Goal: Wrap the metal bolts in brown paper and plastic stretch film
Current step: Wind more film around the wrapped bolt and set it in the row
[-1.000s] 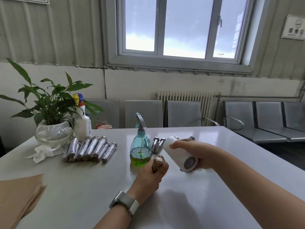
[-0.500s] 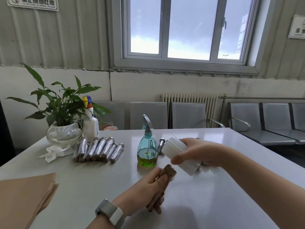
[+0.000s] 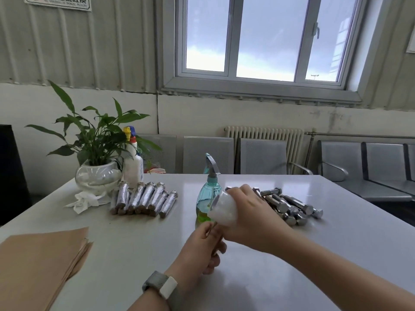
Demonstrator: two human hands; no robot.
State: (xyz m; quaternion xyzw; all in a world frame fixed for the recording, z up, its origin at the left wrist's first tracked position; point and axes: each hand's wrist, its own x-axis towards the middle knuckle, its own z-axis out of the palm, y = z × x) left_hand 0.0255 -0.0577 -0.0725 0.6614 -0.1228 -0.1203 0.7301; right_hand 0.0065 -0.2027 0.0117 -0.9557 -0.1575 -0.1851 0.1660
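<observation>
My left hand (image 3: 202, 248) is closed around a paper-wrapped bolt, which its fingers almost wholly hide. My right hand (image 3: 249, 212) grips a white roll of stretch film (image 3: 224, 209) just above and touching the left hand. Several bare metal bolts (image 3: 289, 205) lie in a pile to the right on the white table (image 3: 292, 265). A row of several finished film-wrapped bolts (image 3: 143, 200) lies at the back left. A stack of brown paper sheets (image 3: 40, 261) rests at the near left edge.
A teal spray bottle (image 3: 207, 194) with green liquid stands just behind my hands. A potted plant in a glass bowl (image 3: 96, 176), a white bottle (image 3: 133, 167) and a crumpled tissue (image 3: 84, 199) occupy the back left. Grey chairs (image 3: 260, 156) line the wall.
The right hand has turned the film roll over the left hand, now covering the wrapped bolt's top. The view has tilted down and left, revealing the pile of bare bolts.
</observation>
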